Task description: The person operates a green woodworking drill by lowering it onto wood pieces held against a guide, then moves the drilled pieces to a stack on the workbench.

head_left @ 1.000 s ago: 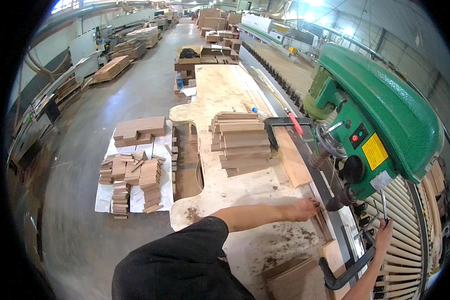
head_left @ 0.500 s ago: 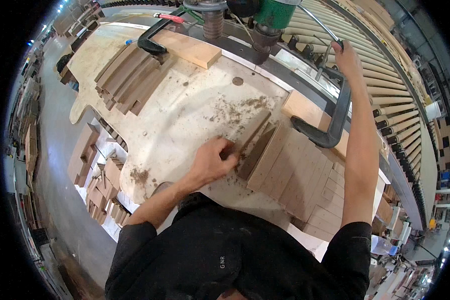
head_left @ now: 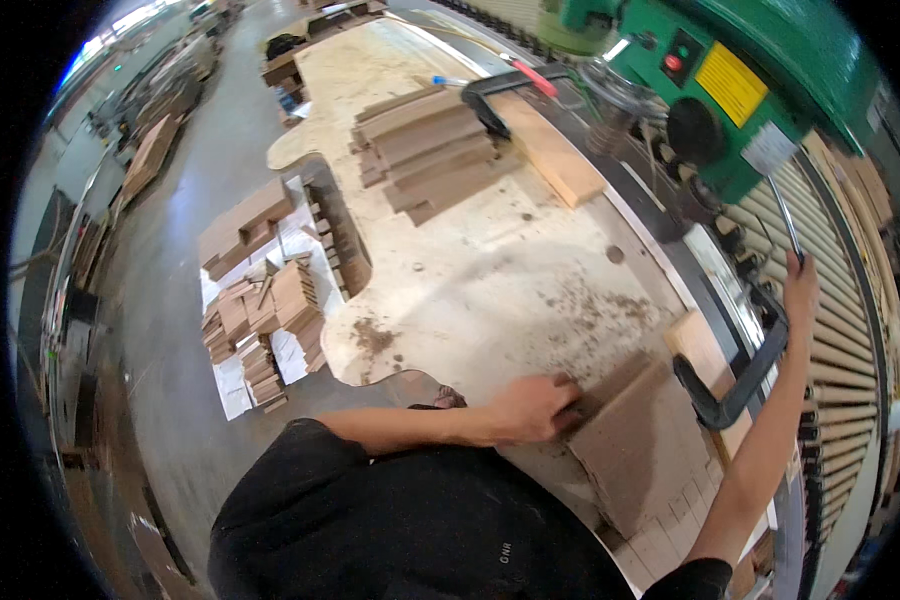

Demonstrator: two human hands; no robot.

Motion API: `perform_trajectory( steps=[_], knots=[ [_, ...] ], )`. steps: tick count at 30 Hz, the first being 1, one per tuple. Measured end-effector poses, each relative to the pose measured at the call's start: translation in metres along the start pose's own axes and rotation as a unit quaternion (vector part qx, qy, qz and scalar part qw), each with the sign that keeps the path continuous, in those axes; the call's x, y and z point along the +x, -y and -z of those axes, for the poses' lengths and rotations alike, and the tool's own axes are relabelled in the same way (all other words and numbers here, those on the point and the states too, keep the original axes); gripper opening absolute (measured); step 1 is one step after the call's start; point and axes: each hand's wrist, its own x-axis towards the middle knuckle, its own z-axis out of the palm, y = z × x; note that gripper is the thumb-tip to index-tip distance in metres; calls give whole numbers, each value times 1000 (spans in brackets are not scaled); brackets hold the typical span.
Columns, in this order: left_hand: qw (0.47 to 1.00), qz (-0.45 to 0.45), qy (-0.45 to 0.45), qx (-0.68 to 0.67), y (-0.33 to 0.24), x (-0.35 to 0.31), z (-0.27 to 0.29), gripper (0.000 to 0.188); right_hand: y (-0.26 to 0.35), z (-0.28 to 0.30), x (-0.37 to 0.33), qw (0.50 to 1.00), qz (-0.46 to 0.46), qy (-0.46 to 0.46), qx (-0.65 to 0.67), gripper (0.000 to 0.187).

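Brown strip (head_left: 615,393) at left hand (head_left: 538,408), lever (head_left: 785,215) in right hand (head_left: 800,290)

Curling the left hand at the near end of the strip, just beside a stack (head_left: 635,450) of boards. Being unable, through blur, to tell a closed grip from a mere touch there. Wrapping the right hand around the lever's lower end, gripping it below the green drill (head_left: 750,90). Having the strip on the pale table (head_left: 470,290), along the stack's far edge, slanting toward a light block (head_left: 700,345) under a black clamp (head_left: 750,385). Passing the right forearm close by that clamp.

Farther out, seeing dark dust (head_left: 625,310) scattered beyond the strip, near a round hole (head_left: 615,254) in the table. Seeing a second pile (head_left: 425,145) of brown boards toward the far end, beside another clamp (head_left: 478,103) and a longer block (head_left: 555,150). Having offcuts (head_left: 295,295) on white sheets (head_left: 232,380) off to the left, and rows of rollers (head_left: 840,415) off to the right, past the drill.
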Motion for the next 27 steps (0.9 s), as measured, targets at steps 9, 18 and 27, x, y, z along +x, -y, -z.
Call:
perform_trajectory(
  steps=[9,18,27],
  knots=[
    [946,75,-267,168,79,51,131,32,2,-1,8,999,-12,40,-31,45],
    [797,121,-434,402,146,61,323,30,11,2,8,995,-41,94,-15,55],
    [845,171,-340,376,181,71,346,28,28,11,2,992,-60,98,-52,55]
  ],
)
